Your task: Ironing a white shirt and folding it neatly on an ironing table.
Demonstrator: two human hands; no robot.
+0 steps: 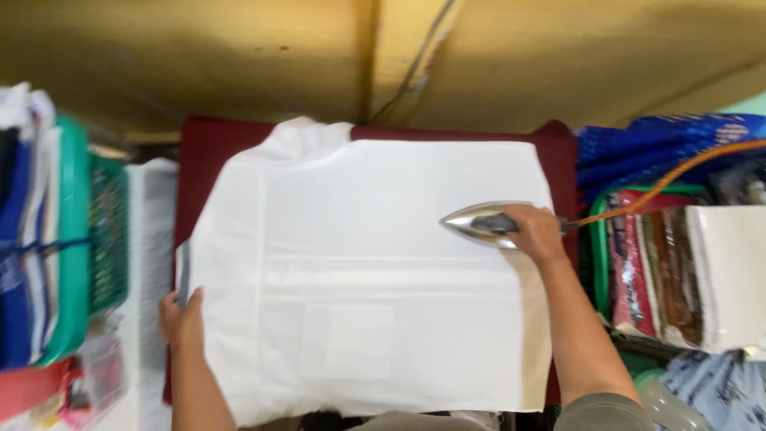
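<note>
Lying flat across a dark red ironing pad (209, 152), a white garment (359, 271) is spread out with its collar end toward the far left corner and a square pocket patch visible on the near half. A silver iron (483, 224) is rested on the garment's right part, its pointed tip aimed toward the garment's middle, and its dark handle is gripped by the right hand (533, 231), whose fingers are wrapped closed around it. An orange cord (678, 172) is trailed from the back of the iron, away from the garment to the right. The left edge of the garment is pinned by the left hand (182, 315), with the fingers held loosely spread and flat against the cloth. A green plastic basket (76, 239) filled with folded clothes is seen to the left of the garment. Stacked folded fabrics (662, 271), some in clear wrapping, are piled to the right of the garment, beyond the iron.
</note>
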